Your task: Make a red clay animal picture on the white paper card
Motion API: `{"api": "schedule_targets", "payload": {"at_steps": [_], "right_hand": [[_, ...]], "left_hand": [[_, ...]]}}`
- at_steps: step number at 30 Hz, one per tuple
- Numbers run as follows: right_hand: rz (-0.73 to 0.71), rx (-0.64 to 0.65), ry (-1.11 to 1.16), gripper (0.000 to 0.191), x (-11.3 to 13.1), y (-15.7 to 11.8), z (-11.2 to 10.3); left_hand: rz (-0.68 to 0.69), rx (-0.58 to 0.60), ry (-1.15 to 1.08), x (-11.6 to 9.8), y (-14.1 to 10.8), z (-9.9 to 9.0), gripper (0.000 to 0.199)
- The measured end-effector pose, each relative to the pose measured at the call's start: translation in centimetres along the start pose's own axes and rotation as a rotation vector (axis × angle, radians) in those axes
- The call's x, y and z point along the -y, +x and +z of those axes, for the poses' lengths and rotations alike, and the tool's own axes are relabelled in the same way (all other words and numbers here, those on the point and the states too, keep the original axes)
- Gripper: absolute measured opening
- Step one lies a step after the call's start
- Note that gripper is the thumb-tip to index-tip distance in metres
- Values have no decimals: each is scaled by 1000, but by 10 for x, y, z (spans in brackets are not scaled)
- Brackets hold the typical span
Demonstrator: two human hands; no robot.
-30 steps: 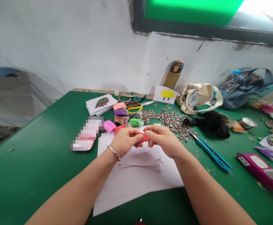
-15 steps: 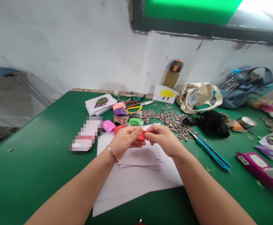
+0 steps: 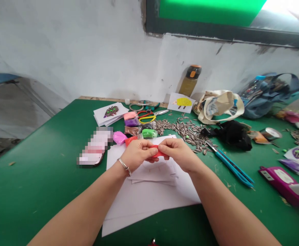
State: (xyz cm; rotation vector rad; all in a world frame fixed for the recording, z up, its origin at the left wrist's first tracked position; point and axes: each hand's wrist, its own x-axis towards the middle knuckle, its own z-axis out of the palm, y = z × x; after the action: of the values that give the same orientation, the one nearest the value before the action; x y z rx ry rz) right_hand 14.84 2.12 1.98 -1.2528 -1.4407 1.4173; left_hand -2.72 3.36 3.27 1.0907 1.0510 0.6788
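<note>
A broad green tabletop (image 3: pixel 49 191) is stretching beneath the bare left hand (image 3: pixel 136 155) and bare right hand (image 3: pixel 176 152). Large white paper sheets (image 3: pixel 149 201) are lying beneath both hands and toward the wearer. A blue fabric bag with a looped handle (image 3: pixel 263 99) is resting well beyond the right hand, to its right; a cream cloth bag (image 3: pixel 221 106) is slumping nearer, also beyond and right. Scattered striped seeds (image 3: pixel 187 131) are spreading just beyond the right hand.

A magenta plastic device (image 3: pixel 285 188) is lying well to the right of the right hand, its white label carrying marks too small to read. A blue-handled cutter (image 3: pixel 232 167) is lying between that device and the right hand. A tall bottle with a dark, orange-trimmed cap (image 3: pixel 189 82) is standing beyond the hands, behind a white card showing a yellow hedgehog drawing (image 3: pixel 181 103).

A small bright green packet (image 3: pixel 149 133) is lying just beyond the left hand, and a pink one (image 3: pixel 120 137) is lying left of it. The hands are nearly meeting, fingers closing around a small soft red piece (image 3: pixel 159 152): it is sitting between both sets of fingertips, above the paper, with each hand pinching one side.
</note>
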Motion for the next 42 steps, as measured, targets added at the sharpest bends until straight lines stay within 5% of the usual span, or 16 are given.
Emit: {"api": "schedule_targets", "payload": {"at_steps": [7, 17, 26, 34, 42], "right_hand": [[-53, -77, -7, 24, 3, -1, 0], [24, 84, 226, 37, -1, -1, -4], [3, 49, 97, 28, -3, 1, -1], [157, 117, 313, 41, 2, -1, -6], [167, 122, 316, 30, -2, 0, -3]], "left_hand": [[-25, 109, 4, 1, 1, -2, 46], [-2, 31, 86, -1, 0, -2, 18], [15, 87, 110, 7, 2, -3, 25], [47, 53, 102, 2, 3, -5, 30], [24, 63, -13, 4, 3, -5, 43]]}}
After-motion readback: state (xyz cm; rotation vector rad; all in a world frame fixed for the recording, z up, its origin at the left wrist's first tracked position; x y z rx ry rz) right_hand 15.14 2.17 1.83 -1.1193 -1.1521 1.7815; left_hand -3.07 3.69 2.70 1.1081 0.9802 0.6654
